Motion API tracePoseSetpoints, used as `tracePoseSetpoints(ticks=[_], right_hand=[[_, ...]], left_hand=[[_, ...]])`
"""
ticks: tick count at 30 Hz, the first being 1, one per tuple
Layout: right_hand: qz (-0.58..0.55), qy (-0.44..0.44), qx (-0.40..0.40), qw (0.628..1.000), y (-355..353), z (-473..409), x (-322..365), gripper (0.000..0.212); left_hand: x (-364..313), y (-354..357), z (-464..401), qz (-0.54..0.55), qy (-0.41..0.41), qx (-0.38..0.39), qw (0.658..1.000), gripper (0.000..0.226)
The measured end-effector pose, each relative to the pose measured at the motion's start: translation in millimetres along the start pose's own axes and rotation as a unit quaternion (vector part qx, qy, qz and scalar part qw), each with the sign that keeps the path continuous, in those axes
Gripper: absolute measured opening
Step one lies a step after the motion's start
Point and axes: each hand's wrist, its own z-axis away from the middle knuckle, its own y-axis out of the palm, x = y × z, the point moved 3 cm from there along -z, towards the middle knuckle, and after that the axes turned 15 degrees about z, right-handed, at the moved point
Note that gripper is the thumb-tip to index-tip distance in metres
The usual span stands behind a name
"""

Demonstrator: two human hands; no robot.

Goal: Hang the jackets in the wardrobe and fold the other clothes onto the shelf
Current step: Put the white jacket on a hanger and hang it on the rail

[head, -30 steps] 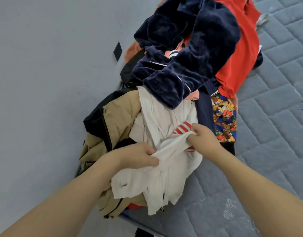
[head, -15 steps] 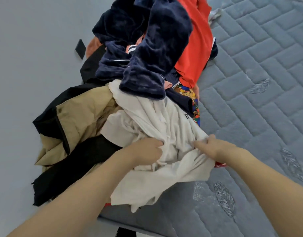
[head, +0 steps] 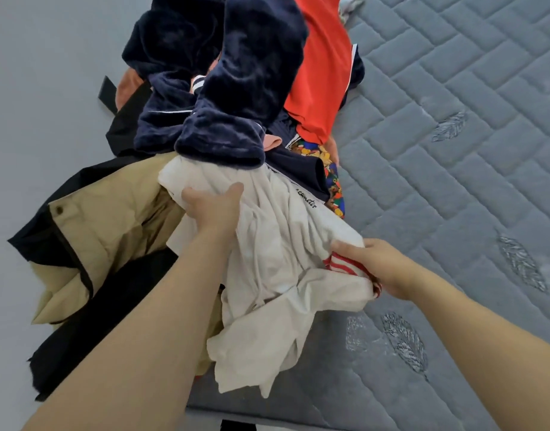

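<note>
Even, soft daylight fills the view with no glare, and shadows are faint, the deepest lying under the crumpled white cotton garment (head: 276, 259) just below the left hand's fingers (head: 233, 194). Wide-angle distortion bends the grey quilted mattress (head: 453, 150) beyond the right hand's fingertips (head: 342, 245). Both forearms are smeared and soft at the lower edge.

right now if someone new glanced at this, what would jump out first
The heap of clothes along the mattress edge stands out, with a plush navy garment and a bright red one on top. Nearer, both hands work a white garment: the left hand reaches into its upper folds while the right hand grips its red-striped edge.
</note>
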Motion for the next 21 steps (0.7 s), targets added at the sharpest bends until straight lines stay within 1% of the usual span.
tracePoseSetpoints(ticks=[1,2,3,4,5,6,7,8,9,10,11,12,13,14,15,16,17,18,19,21], right_hand=[[-0.072,-0.006,-0.011,0.997,-3,0,0,0.060],[-0.136,-0.013,-0.038,0.990,-7,-1,-1,0.053],[-0.188,-0.016,-0.067,0.980,-11,-3,-1,0.042],[-0.220,-0.015,-0.094,0.971,-15,-5,-3,0.033],[-0.237,-0.015,-0.110,0.965,-19,-5,-6,0.031],[-0.241,-0.006,-0.112,0.964,-23,-4,-10,0.034],[-0.235,0.009,-0.097,0.967,-27,-2,-16,0.036],[-0.226,0.031,-0.062,0.972,-29,-1,-22,0.034],[-0.220,0.048,-0.010,0.974,-29,1,-25,0.031],[-0.222,0.061,0.048,0.972,-27,4,-23,0.034],[-0.225,0.066,0.095,0.967,-24,4,-19,0.040],[-0.212,0.062,0.126,0.967,-18,2,-15,0.045],[-0.182,0.057,0.145,0.971,-11,-1,-8,0.045],[-0.147,0.055,0.149,0.976,-4,-3,-1,0.040],[-0.113,0.051,0.144,0.982,2,-5,4,0.035],[-0.093,0.038,0.138,0.985,5,-6,7,0.034],[-0.092,0.021,0.135,0.986,8,-7,8,0.039],[-0.114,0.006,0.133,0.985,8,-7,7,0.046],[-0.154,-0.005,0.127,0.980,6,-6,5,0.052],[-0.232,-0.019,0.100,0.968,0,-1,-2,0.059]], left_hand=[[5,9,-1,-0.049,-0.010,0.021,0.999,0.089],[13,17,-3,-0.119,0.005,0.058,0.991,0.078],[18,20,-4,-0.191,0.027,0.093,0.977,0.062],[21,22,0,-0.254,0.047,0.127,0.958,0.047],[24,22,4,-0.304,0.065,0.170,0.935,0.035],[27,21,11,-0.346,0.083,0.225,0.907,0.023],[29,19,23,-0.387,0.095,0.290,0.870,0.013],[34,15,37,-0.426,0.091,0.358,0.826,0.009],[40,11,52,-0.467,0.077,0.412,0.778,0.007],[47,3,61,-0.505,0.058,0.444,0.738,0.008],[52,-6,66,-0.532,0.041,0.449,0.717,0.011],[53,-13,65,-0.545,0.034,0.431,0.718,0.013],[51,-19,59,-0.540,0.041,0.400,0.739,0.013],[46,-22,49,-0.511,0.054,0.358,0.780,0.022],[41,-25,37,-0.462,0.059,0.312,0.828,0.048],[36,-26,28,-0.406,0.048,0.268,0.872,0.080],[33,-23,20,-0.354,0.039,0.242,0.903,0.105],[32,-17,18,-0.315,0.035,0.234,0.919,0.121],[33,-9,16,-0.286,0.034,0.237,0.928,0.128],[43,5,12,-0.260,0.009,0.245,0.934,0.135]])
